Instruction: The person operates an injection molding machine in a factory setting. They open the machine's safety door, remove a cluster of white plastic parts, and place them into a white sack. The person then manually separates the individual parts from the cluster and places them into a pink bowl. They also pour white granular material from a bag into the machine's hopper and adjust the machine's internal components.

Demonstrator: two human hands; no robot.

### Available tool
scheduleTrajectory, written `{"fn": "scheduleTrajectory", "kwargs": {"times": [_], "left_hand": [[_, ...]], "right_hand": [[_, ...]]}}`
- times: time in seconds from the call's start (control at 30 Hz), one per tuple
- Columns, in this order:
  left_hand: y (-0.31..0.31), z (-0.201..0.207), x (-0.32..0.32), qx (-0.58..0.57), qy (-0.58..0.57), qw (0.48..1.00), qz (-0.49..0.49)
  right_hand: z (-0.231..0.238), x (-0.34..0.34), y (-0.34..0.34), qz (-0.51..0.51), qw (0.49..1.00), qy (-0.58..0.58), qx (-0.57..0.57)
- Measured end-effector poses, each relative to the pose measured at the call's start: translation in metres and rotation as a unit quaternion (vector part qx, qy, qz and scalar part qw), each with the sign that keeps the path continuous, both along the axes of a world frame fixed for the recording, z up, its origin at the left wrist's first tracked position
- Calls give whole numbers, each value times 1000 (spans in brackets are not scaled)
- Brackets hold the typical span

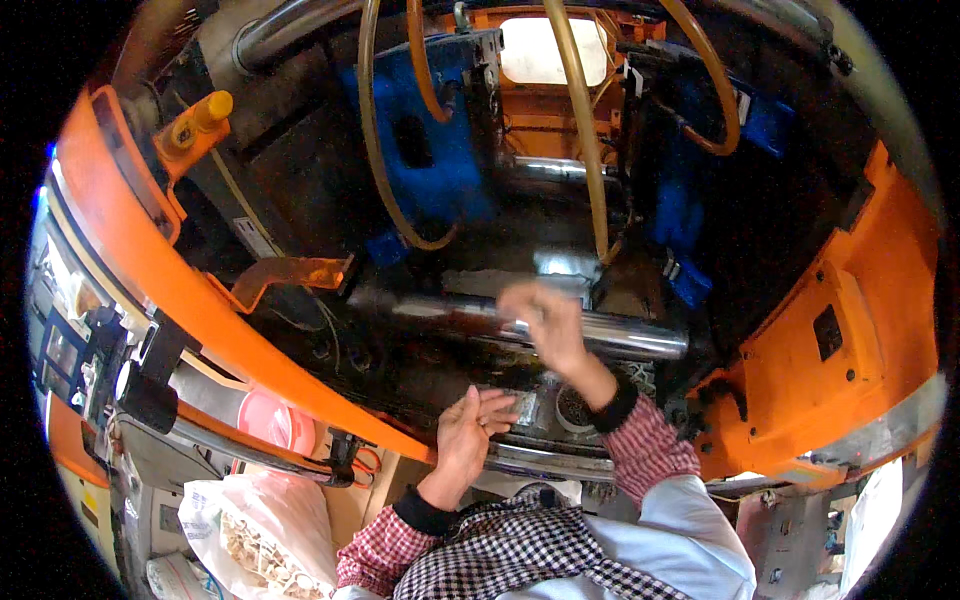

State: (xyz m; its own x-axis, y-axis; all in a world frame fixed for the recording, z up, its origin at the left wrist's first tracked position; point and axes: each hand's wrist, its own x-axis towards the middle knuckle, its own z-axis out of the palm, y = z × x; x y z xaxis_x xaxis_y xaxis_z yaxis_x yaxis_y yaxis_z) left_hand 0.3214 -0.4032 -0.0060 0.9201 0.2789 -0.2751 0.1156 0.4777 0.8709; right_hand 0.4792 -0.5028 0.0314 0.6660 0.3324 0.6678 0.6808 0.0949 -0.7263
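Note:
My left hand (468, 438) is at the machine's front edge, fingers stretched to the right and slightly apart, with nothing plainly in them. Beside its fingertips lies a small clear plastic piece or bag (526, 408), too small to make out. Farther forward, my right hand (548, 325) hovers over a shiny metal bar (645, 338). Motion smears its bent fingers, so what they hold, if anything, is hidden. Below the right wrist stands a round container (562, 422) with dark bits inside.
Blue metal blocks (425, 150) stand deeper in the machine, with amber hoses (375, 130) looping down. Orange guards (300, 375) flank both sides. At lower left are a white plastic bag (205, 505) of small pale parts, a pink tub (275, 418) and orange-handled scissors (368, 463).

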Motion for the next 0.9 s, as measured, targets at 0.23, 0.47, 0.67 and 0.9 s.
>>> {"fn": "scheduleTrajectory", "kwargs": {"times": [0.23, 0.47, 0.67, 0.9], "left_hand": [[-4, -1, -11, 23, 24, 999, -23], [4, -8, -20, 41, 4, 999, -19], [6, -15, -12, 38, -8, 999, -15], [10, -18, -12, 39, -3, 999, -11]], "right_hand": [[73, 212, 79, -249, 950, 25, 189], [97, 247, 122, -285, 945, -15, 159], [94, 270, 129, -367, 923, -59, 98], [98, 267, 131, -395, 914, -64, 69]]}}
